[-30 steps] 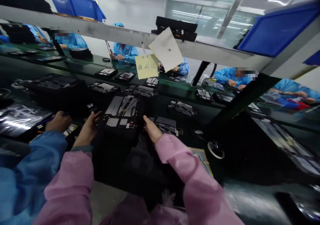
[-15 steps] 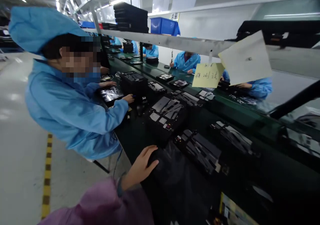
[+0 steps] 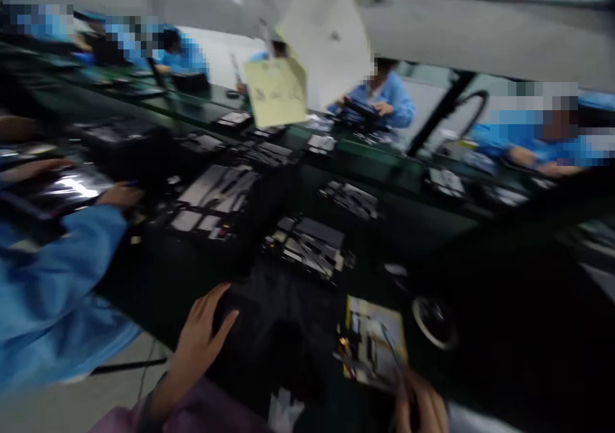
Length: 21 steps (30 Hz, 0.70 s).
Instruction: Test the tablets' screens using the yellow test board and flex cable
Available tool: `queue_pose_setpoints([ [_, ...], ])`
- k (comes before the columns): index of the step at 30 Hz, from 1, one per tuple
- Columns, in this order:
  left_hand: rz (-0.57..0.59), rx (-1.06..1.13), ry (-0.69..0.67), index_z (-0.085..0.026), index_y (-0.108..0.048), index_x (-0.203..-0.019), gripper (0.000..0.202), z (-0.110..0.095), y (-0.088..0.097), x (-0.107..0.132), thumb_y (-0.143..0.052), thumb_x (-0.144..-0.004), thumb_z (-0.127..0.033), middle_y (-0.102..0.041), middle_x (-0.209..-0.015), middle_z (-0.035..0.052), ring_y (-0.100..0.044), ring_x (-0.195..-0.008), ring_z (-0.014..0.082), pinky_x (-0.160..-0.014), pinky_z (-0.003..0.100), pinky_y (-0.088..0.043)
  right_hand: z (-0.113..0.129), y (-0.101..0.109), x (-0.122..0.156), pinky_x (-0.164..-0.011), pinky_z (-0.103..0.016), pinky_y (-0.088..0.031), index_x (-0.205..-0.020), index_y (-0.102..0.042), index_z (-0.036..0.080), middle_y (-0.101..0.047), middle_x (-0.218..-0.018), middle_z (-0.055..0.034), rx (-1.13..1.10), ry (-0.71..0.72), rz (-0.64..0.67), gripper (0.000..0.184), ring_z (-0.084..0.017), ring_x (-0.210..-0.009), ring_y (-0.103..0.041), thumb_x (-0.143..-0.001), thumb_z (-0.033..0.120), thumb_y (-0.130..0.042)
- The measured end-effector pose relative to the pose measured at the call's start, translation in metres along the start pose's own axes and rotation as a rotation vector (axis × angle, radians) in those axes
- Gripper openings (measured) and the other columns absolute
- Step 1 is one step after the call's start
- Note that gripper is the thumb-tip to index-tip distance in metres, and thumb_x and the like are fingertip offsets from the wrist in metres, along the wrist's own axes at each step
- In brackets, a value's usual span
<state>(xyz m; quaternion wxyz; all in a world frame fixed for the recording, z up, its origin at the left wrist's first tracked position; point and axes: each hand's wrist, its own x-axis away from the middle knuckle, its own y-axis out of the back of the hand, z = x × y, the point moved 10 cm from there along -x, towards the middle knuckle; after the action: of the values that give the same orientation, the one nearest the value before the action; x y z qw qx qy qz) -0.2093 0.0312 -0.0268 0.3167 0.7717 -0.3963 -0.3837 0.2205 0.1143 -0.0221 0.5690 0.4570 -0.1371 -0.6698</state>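
Note:
My left hand (image 3: 199, 330) rests at the left edge of a dark, flat, glossy panel (image 3: 283, 318), thumb and fingers apart. At the lower right, my right hand (image 3: 420, 401) is closed around thin metal tweezers (image 3: 391, 343), blurred by motion. Their tips are over or near a yellow-edged card (image 3: 355, 305) with small parts on it; contact cannot be made out. Beyond the panel lies an opened black device (image 3: 312, 241) with grey strips and cells inside. A crumpled whitish piece (image 3: 284, 410) is at the panel's near edge.
A stack of opened devices (image 3: 216, 196) stands at the left, near a co-worker's blue sleeve (image 3: 91, 234). Another opened device (image 3: 350, 199) lies farther back. A round pale-rimmed object (image 3: 435, 323) is at the right. Paper notes (image 3: 276, 93) hang from the shelf rail (image 3: 432, 26).
My view has swung to the right and down. My right hand with the tweezers and the whole card have come into sight. My left hand keeps its place by the panel.

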Motion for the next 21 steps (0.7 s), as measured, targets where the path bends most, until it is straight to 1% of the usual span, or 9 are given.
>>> queue_pose_setpoints([
  [2,-0.028,-0.02,-0.035,-0.021,-0.046,-0.131,0.047,-0.011,0.014,-0.001,-0.048,-0.089,-0.043,-0.053,-0.133,0.0135,-0.051,-0.121,0.0304,-0.101,0.049,-0.043,0.008,0.017,0.014,-0.083,-0.04,-0.05,-0.108,-0.062,0.023,-0.064,-0.105,-0.0096,0.049,-0.037,0.017,0.026,-0.025,-0.097,-0.061,-0.094,0.037,-0.045],
  [5,-0.129,-0.07,-0.104,-0.019,-0.054,-0.122,0.041,-0.042,0.053,-0.009,-0.054,-0.087,-0.04,-0.047,-0.14,0.0152,-0.047,-0.126,0.0346,-0.105,0.052,-0.036,0.026,0.028,0.019,-0.085,-0.037,-0.05,-0.107,-0.06,0.022,-0.062,-0.104,-0.0083,0.015,-0.05,0.013,0.022,-0.022,-0.1,-0.059,-0.094,0.022,-0.042],
  [8,-0.139,0.026,-0.24,-0.022,-0.058,-0.115,0.029,-0.093,0.073,-0.016,-0.054,-0.088,-0.033,-0.061,-0.122,0.01,-0.057,-0.112,0.0283,-0.098,0.044,-0.043,0.043,0.026,0.019,-0.087,-0.037,-0.048,-0.108,-0.059,0.022,-0.06,-0.105,-0.0079,-0.057,-0.019,0.039,0.027,-0.021,-0.103,-0.056,-0.091,0.012,-0.04],
  [9,-0.072,0.091,-0.339,-0.024,-0.06,-0.112,0.025,-0.117,0.066,-0.015,-0.052,-0.09,-0.031,-0.065,-0.112,0.007,-0.06,-0.103,0.0247,-0.093,0.039,-0.046,0.047,0.023,0.02,-0.088,-0.038,-0.048,-0.109,-0.058,0.022,-0.06,-0.106,-0.008,-0.072,-0.006,0.058,0.029,-0.021,-0.103,-0.055,-0.09,0.01,-0.039],
  [11,0.166,0.221,-0.567,-0.026,-0.061,-0.108,0.02,-0.17,0.035,-0.002,-0.049,-0.092,-0.029,-0.066,-0.1,0.0026,-0.062,-0.092,0.0194,-0.086,0.032,-0.048,0.054,0.018,0.021,-0.088,-0.04,-0.047,-0.109,-0.058,0.021,-0.06,-0.107,-0.0088,-0.06,0.01,0.094,0.032,-0.023,-0.104,-0.054,-0.086,0.007,-0.04],
  [13,0.47,0.253,-0.769,-0.027,-0.062,-0.108,0.021,-0.22,-0.011,0.022,-0.047,-0.092,-0.024,-0.067,-0.099,0.0012,-0.062,-0.092,0.0184,-0.085,0.031,-0.049,0.056,0.017,0.022,-0.088,-0.042,-0.046,-0.11,-0.058,0.02,-0.06,-0.109,-0.01,0.0,0.009,0.114,0.034,-0.025,-0.105,-0.053,-0.083,0.006,-0.043],
  [15,0.64,0.229,-0.872,-0.025,-0.062,-0.109,0.024,-0.256,-0.051,0.041,-0.045,-0.092,-0.019,-0.068,-0.099,0.0031,-0.062,-0.092,0.0195,-0.084,0.032,-0.049,0.055,0.021,0.024,-0.088,-0.043,-0.045,-0.112,-0.058,0.019,-0.06,-0.111,-0.0108,0.046,-0.002,0.113,0.034,-0.026,-0.107,-0.052,-0.083,0.007,-0.044],
  [18,0.707,0.129,-0.873,-0.021,-0.062,-0.104,0.024,-0.289,-0.098,0.051,-0.043,-0.091,-0.016,-0.066,-0.097,0.0083,-0.063,-0.09,0.022,-0.074,0.032,-0.051,0.057,0.031,0.034,-0.09,-0.043,-0.045,-0.111,-0.058,0.02,-0.059,-0.11,-0.0105,0.046,0.002,0.125,0.029,-0.026,-0.109,-0.051,-0.087,0.012,-0.045],
  [21,0.715,0.033,-0.832,-0.016,-0.063,-0.099,0.021,-0.303,-0.128,0.052,-0.044,-0.089,-0.015,-0.064,-0.101,0.0131,-0.065,-0.081,0.0225,-0.066,0.031,-0.051,0.065,0.028,0.048,-0.091,-0.044,-0.044,-0.11,-0.058,0.02,-0.061,-0.107,-0.0098,0.058,0.065,0.206,0.023,-0.027,-0.11,-0.05,-0.087,0.023,-0.057],
])
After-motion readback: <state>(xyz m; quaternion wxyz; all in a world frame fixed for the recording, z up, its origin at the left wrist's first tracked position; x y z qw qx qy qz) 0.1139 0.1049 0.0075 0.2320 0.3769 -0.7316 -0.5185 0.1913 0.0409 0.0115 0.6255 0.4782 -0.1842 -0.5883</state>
